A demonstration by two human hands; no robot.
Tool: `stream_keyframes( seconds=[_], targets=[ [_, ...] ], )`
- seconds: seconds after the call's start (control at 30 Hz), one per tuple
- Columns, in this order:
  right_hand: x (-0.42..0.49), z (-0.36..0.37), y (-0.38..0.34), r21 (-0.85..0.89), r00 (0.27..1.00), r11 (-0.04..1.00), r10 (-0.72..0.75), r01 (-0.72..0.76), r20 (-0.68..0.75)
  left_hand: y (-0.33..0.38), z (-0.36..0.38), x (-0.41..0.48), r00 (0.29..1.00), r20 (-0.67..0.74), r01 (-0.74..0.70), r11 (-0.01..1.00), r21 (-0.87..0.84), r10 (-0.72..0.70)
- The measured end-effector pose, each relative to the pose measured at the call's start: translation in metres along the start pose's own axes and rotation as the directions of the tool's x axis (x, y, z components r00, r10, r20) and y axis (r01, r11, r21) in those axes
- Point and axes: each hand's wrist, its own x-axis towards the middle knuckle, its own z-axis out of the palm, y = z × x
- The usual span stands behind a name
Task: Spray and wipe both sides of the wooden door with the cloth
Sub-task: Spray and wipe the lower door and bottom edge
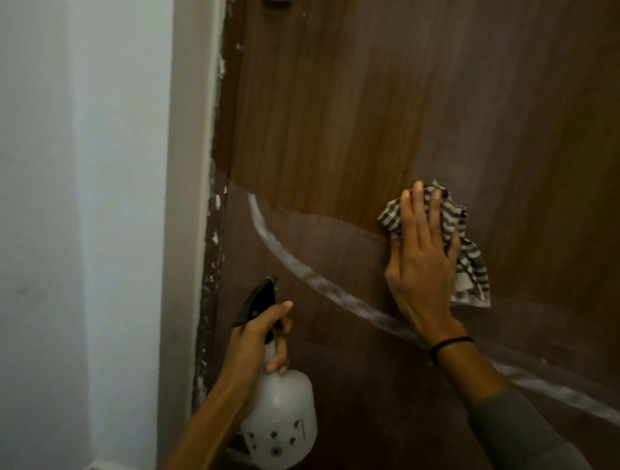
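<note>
The brown wooden door (369,100) fills the right two thirds of the head view. A whitish curved smear (302,268) runs across its lower half, and the upper part looks cleaner. My right hand (419,261) presses a black-and-white striped cloth (469,255) flat against the door with straight fingers. My left hand (258,338) grips the neck of a translucent white spray bottle (281,412) with a black trigger head (256,298), held upright just in front of the door's lower left.
A grey door frame (188,201) with chipped paint along its edge stands left of the door. A white wall (67,201) takes up the far left. A dark fitting (275,2) shows at the door's top edge.
</note>
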Motion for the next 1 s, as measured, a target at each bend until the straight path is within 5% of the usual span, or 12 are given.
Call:
stream_keyframes(
  seconds=[0.27, 0.5, 0.7, 1.0],
  targets=[
    [-0.010, 0.030, -0.042, -0.103, 0.984, 0.979, -0.173, 0.176, 0.036, 0.009, -0.009, 0.001, 0.998, -0.029, -0.053, 0.998, -0.035, 0.052],
    [0.007, 0.015, -0.026, -0.095, 0.898, 0.903, -0.398, 0.420, 0.187, 0.013, -0.010, 0.000, 0.994, -0.095, -0.044, 0.999, 0.024, 0.046],
    [0.029, -0.003, -0.035, 0.328, 0.953, 0.928, -0.247, 0.179, 0.178, 0.025, -0.013, 0.001, 0.992, -0.100, -0.070, 0.995, 0.074, 0.077],
    [0.046, 0.008, -0.074, 0.430, 0.964, 0.893, -0.216, 0.132, 0.153, 0.038, -0.043, 0.021, 0.956, -0.277, 0.111, 0.994, 0.018, -0.101]
  ],
)
